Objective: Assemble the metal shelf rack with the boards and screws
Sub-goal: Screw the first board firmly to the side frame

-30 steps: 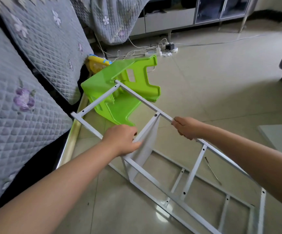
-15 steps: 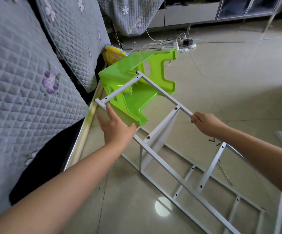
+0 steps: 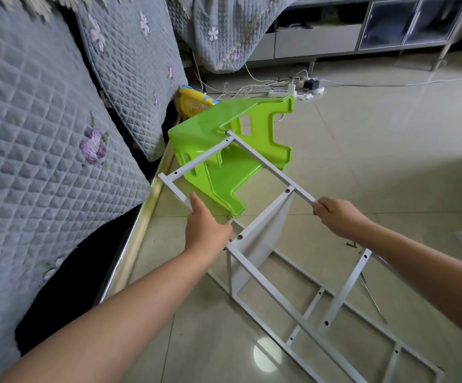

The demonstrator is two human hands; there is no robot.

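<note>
Both bare forearms reach forward from the bottom of the head view, the left from the lower left corner, the right from the right edge. The left hand (image 3: 206, 226) shows its back to the camera, thumb stretched up and away, fingers hidden past the white metal frame rail (image 3: 254, 268) it rests against. The right hand (image 3: 334, 215) has its fingers curled round the frame's far rail, knuckles up, wrist straight.

Two bare hands hold a white metal rack frame (image 3: 263, 167) lying tilted over a tiled floor (image 3: 390, 161) — left hand (image 3: 206, 230) on one rail, right hand (image 3: 334, 215) gripping the other. A green plastic stool (image 3: 224, 150) lies tipped behind it, beside a quilted grey sofa (image 3: 44, 134).
</note>
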